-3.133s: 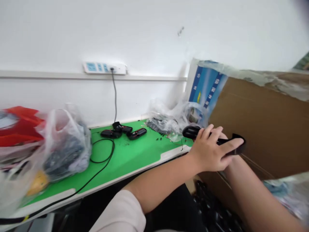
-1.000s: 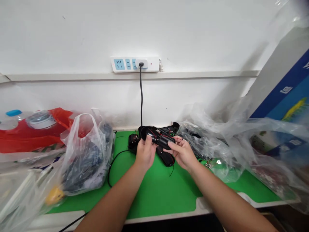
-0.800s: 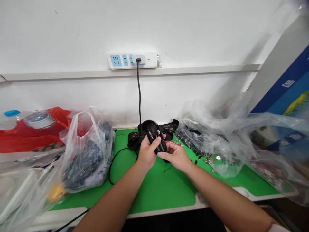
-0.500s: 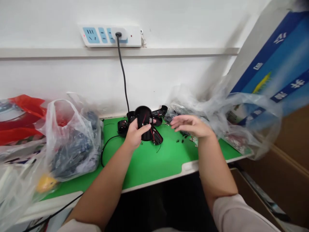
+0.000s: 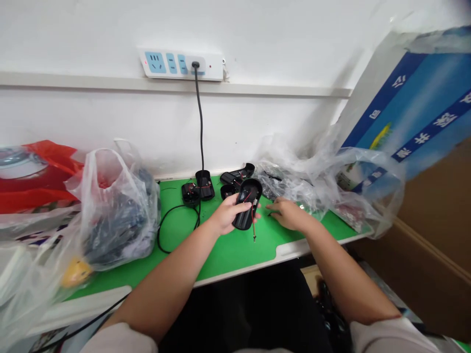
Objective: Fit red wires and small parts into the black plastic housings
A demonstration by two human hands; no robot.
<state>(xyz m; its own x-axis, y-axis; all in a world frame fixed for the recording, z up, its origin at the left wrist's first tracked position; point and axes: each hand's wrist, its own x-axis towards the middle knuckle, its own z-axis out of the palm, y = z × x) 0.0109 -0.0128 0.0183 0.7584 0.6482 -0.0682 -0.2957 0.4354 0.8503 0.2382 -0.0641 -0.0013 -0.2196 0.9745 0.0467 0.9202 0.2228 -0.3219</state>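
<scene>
**Q:** Largest things in view?
**A:** White wall [image 5: 91,132] across the top. Brown cardboard carton [image 5: 437,230] at far right. Blue printed box [image 5: 412,108] tilted against the wall, above the carton. Below, a green-topped workbench [image 5: 235,255] with a pale edge.

**Q:** Next in size, along the bench?
**A:** At left, a red plastic bag [image 5: 35,171] and, just beside it, a clear plastic bag [image 5: 117,215] full of dark parts. At right, crumpled clear plastic wrap [image 5: 290,184] over more dark pieces. On the wall, a power strip [image 5: 180,64], with a black cable [image 5: 200,127] hanging from its plug to the bench. Looped black cord [image 5: 176,230] on the green surface.

**Q:** Smaller items near the wall?
**A:** Open black plastic casings [image 5: 237,174] and a small black unit [image 5: 190,193], all near the cable's foot.

**Q:** And the hands?
**A:** Left hand [image 5: 226,214] above the bench, fingers [image 5: 235,208] closed around a black oval shell [image 5: 247,203]. Shell lying across those fingers, fingertips just showing past its far edge. Open side up, red wire inside, thin metal-tipped lead [image 5: 253,229] hanging below.

Right hand [image 5: 290,215] empty, fingers relaxed and extended toward the shell, just beside it, not touching. Contact with the bench: impossible to tell.
</scene>
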